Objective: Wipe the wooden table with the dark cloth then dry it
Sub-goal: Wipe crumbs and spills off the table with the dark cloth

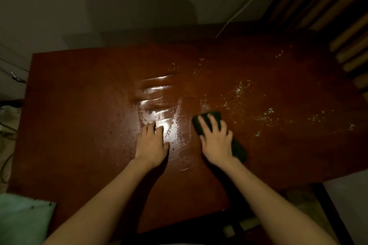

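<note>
Dark cloth under the right hand on a wet wooden desk

The right hand (pixel 216 141) lies flat on the dark cloth (pixel 213 119), its fingers (pixel 205 123) spread and nearly straight, pressing down on the fabric rather than curling round it. The cloth sits a little right of the middle of the desk (pixel 79 115); one end shows beyond the fingertips and the other end trails out beside the wrist, toward the near edge.

The left hand (pixel 152 144) rests palm-down on the bare wood just left of the cloth, apart from it, fingers relaxed and holding nothing. Between and ahead of the two hands the reddish-brown surface shines with wet streaks (pixel 157 93) — curved bands catching a bright glare. To the right of the cloth, pale specks (pixel 242 87) are scattered over the wood toward the far right corner.

A light green cloth (pixel 22 221) lies at the near left corner of the desk. Wooden slats (pixel 338 16) stand beyond the far right edge, and a thin white cord (pixel 249 2) runs down the wall to the back of the desk
</note>
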